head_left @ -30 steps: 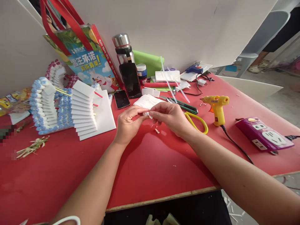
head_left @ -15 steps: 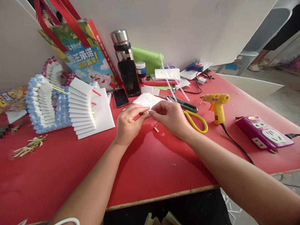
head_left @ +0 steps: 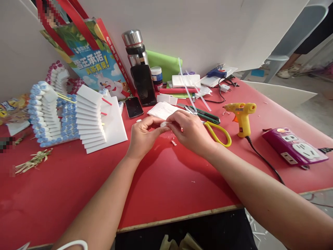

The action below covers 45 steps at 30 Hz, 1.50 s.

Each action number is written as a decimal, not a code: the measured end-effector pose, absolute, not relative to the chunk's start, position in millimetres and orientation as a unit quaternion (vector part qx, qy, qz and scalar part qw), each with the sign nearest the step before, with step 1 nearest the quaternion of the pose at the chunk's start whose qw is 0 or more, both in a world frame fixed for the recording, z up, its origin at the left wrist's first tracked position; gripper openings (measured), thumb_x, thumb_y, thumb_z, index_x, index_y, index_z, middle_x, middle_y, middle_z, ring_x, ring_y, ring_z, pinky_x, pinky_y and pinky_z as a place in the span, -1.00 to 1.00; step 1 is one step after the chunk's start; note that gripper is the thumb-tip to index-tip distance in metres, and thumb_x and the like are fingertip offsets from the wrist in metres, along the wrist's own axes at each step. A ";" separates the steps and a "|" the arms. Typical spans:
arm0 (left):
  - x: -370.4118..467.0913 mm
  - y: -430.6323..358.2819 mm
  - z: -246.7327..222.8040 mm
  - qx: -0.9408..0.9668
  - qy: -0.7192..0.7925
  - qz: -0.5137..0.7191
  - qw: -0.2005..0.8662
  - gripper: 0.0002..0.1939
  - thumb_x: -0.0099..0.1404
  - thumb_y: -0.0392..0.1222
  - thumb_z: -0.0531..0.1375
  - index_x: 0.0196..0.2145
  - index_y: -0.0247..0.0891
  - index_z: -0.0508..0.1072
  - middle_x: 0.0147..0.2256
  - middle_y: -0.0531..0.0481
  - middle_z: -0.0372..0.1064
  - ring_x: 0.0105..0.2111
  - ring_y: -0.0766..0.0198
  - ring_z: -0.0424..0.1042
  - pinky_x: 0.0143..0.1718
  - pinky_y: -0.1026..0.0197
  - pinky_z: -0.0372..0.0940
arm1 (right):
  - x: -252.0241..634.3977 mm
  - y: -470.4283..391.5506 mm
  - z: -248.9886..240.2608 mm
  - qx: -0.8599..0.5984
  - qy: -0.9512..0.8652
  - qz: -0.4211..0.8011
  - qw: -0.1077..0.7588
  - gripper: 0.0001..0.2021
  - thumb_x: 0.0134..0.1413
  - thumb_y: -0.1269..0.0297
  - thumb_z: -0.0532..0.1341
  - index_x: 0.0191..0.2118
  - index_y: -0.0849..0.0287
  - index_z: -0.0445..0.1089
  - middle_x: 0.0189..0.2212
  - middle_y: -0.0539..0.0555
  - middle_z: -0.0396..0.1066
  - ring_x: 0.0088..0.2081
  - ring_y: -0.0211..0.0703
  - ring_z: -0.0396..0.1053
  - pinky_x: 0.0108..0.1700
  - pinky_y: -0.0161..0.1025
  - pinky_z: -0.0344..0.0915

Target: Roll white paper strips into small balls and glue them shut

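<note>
Left hand [head_left: 142, 137], right hand [head_left: 194, 131], white piece [head_left: 163, 124] between

From where I run this, both bare arms reach forward: left forearm [head_left: 104, 198] up from lower left, right forearm [head_left: 255, 184] in from lower right. Left hand [head_left: 144, 135] pinched, left thumb [head_left: 161, 130] out toward the right. Right hand [head_left: 192, 132] pinched too, back of hand up, fingers curled. I've got fingertips meeting mid-view, wrists well apart, forearms spread in a wide V.
</note>
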State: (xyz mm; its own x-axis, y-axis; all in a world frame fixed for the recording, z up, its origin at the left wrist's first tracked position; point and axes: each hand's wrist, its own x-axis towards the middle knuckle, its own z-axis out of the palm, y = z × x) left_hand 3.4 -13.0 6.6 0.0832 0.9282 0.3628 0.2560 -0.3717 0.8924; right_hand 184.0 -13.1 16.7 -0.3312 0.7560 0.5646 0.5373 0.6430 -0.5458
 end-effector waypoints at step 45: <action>10.1 -13.2 1.6 0.712 0.413 0.509 0.253 -0.85 0.35 -0.12 0.27 -0.22 -0.23 0.59 -0.30 -0.03 0.51 -0.26 0.23 0.50 -0.15 0.22 0.39 | 177.5 -13.9 14.3 -0.456 -0.645 0.381 0.480 -0.91 0.08 0.34 0.30 -0.41 0.20 0.50 -0.46 0.07 0.56 -0.37 -0.09 0.54 -0.25 -0.14 0.48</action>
